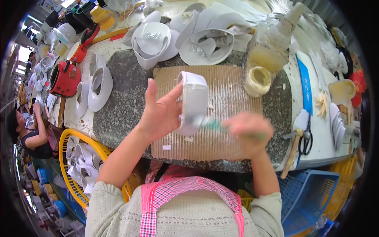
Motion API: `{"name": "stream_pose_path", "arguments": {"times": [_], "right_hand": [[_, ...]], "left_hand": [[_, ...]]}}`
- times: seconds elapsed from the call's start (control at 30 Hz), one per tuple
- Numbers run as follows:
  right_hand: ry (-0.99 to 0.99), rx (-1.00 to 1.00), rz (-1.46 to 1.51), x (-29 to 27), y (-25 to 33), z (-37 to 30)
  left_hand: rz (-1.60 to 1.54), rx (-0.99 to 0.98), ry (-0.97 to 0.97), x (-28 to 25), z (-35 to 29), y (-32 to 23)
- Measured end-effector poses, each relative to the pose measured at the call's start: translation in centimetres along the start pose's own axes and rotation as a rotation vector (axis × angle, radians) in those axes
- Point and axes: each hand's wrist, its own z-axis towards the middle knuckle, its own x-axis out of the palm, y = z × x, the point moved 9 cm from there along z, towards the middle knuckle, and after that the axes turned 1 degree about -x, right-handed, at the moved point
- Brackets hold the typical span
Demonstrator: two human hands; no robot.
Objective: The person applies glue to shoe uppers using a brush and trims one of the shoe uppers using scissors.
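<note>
My left hand holds up a white shoe upper with the fingers reaching inside it and the thumb sticking up, apart from it. The upper stands on edge over a ridged cardboard sheet. In my right hand, blurred by motion, is a green-handled brush. Its smeared tip meets the lower part of the upper. Small white scraps lie on the cardboard. Beyond it rest white shoe uppers with sparkly trim, and a glue-crusted bottle with a round opening stands at the far right.
Beneath the cardboard is a speckled stone slab. Black-handled scissors and a blue ruler lie at the right. White shoes and a red pot stand left. A yellow basket and blue crate flank me. Another person sits far left.
</note>
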Motion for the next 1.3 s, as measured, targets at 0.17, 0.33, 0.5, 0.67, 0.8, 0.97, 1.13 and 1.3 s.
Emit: {"name": "stream_pose_path", "arguments": {"times": [0.17,0.33,0.5,0.67,0.8,0.97,1.13,1.3], "right_hand": [[0.063,0.017,-0.122,0.7,-1.7,-0.9],[-0.13,0.222,-0.1,-2.0,-2.0,-4.4],[-0.209,0.312,-0.291,-2.0,-0.9,-5.4],[0.039,0.011,-0.35,7.5,0.6,-3.7],[0.066,-0.096,-0.597,8.4,-0.1,-4.7],[0.029,-0.094,-0.853,2.5,0.2,-4.5],[0.776,0.26,-0.983,9.1,0.4,-4.4],[0.039,0.117,-1.001,-2.0,-1.6,-2.0]], "left_hand": [[0.065,0.036,-0.03,-0.9,2.3,-0.5],[1.007,0.054,-0.222,0.1,3.1,-1.7],[1.491,0.396,-0.388,-1.4,-1.9,-6.3],[1.208,0.252,-0.473,-9.6,-4.3,-2.1],[0.697,0.204,-0.419,-10.6,-4.3,1.1],[0.71,0.285,-0.462,-9.8,-4.6,0.1],[0.722,0.248,-0.41,-10.2,-5.1,-0.2],[0.644,0.237,-0.422,-9.3,-5.3,-0.3]]}}
